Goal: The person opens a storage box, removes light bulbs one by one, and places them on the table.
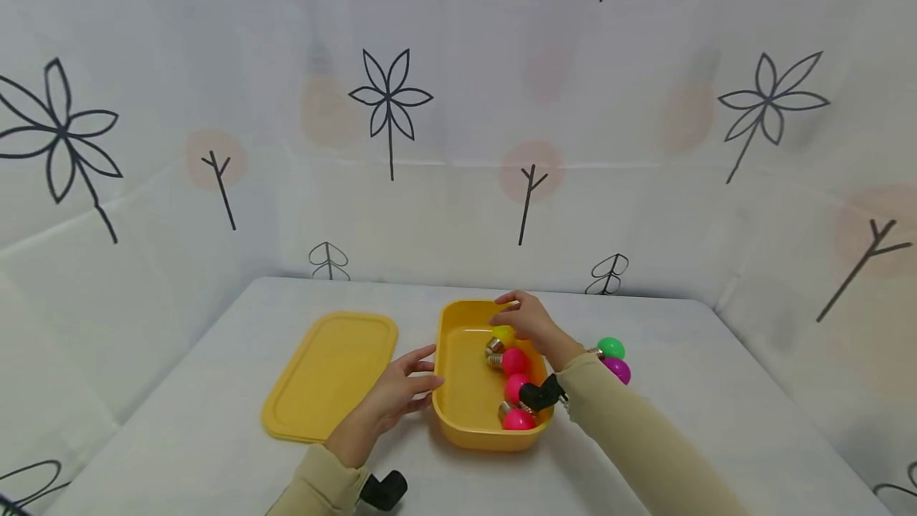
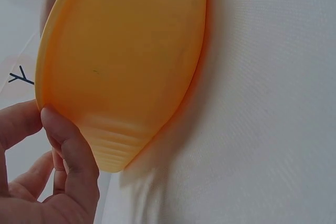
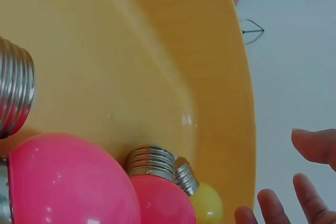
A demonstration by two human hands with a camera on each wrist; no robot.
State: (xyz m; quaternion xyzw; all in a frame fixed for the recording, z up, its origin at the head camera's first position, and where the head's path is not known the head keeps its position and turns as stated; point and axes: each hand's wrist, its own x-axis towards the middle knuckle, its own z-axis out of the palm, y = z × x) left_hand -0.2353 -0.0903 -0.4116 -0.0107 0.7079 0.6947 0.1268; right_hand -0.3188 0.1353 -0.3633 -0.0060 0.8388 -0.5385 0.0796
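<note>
A yellow plastic container (image 1: 469, 412) holds several light bulbs: a yellow one (image 1: 505, 334) toward the far end and pink ones (image 1: 515, 361) along the right side, with silver screw bases (image 3: 150, 162). At the container's left side my left hand (image 1: 399, 388) pinches the rim between thumb and finger, seen close in the left wrist view. My right hand (image 1: 528, 318) is over the far right corner of the container, its fingers apart and holding nothing. In the right wrist view its fingertips stand just beyond the container's wall.
Left of the container a flat yellow lid (image 1: 333, 373) lies on the white table (image 1: 215, 404). Right of the right forearm lie a green bulb (image 1: 611, 348) and a purple bulb (image 1: 618, 370), partly hidden by the sleeve. A patterned white curtain (image 1: 458, 213) hangs behind.
</note>
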